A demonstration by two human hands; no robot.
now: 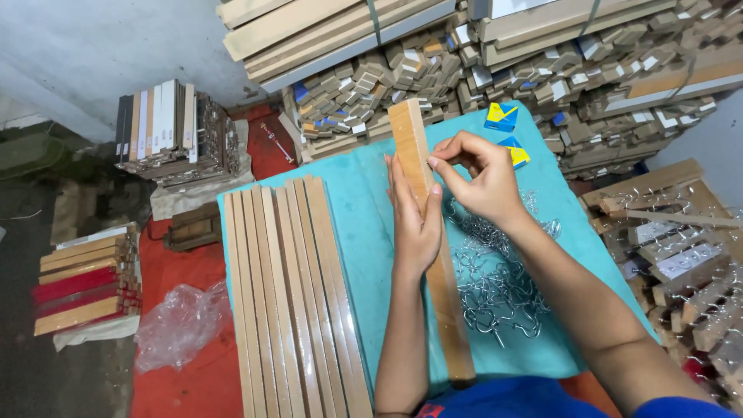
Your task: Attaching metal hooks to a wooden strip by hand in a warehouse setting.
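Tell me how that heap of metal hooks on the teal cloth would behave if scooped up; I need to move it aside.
The metal hooks lie interlocked in a loose heap, so they would probably lift as tangled clumps with strays dropping. Thin wire suggests each is light and stiff. Pushed across the teal cloth, they would likely snag rather than slide or roll.

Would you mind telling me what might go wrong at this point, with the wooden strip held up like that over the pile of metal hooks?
1. The left hand steadies the long wooden strip only near its upper part, so it might twist or slip while the right hand pinches at its edge.
2. The metal hooks lie tangled beside the strip; a forearm could snag or scatter them.
3. The stacked wooden strips sit close to the left elbow and might get nudged.
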